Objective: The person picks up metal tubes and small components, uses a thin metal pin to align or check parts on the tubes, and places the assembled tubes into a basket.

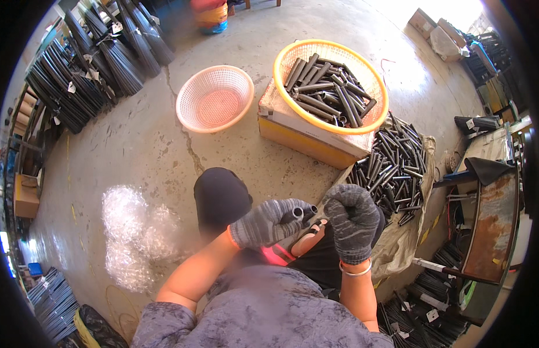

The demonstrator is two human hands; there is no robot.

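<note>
My left hand (pixel 266 223), in a grey striped knit glove, is closed around short black tubes (pixel 297 214); two of their hollow ends stick out toward the right. Just beside it, my right hand (pixel 352 220) wears a matching glove and is curled into a fist. What its fingers hold, if anything, is hidden. Ahead, a yellow-rimmed basket (pixel 381 104) full of similar black tubes rests on a cardboard box (pixel 304 142). To the right of my knees, a heap of loose black tubes (pixel 397 165) lies on a tan sack sheet (pixel 397 249).
A pink plastic basket (pixel 216 100) sits on the concrete floor ahead to the left. Crumpled clear plastic (pixel 130 238) lies by my left side. Bundles of long black tubes (pixel 78 75) stand at the far left. A rusty metal-topped stand (pixel 488 223) is at right.
</note>
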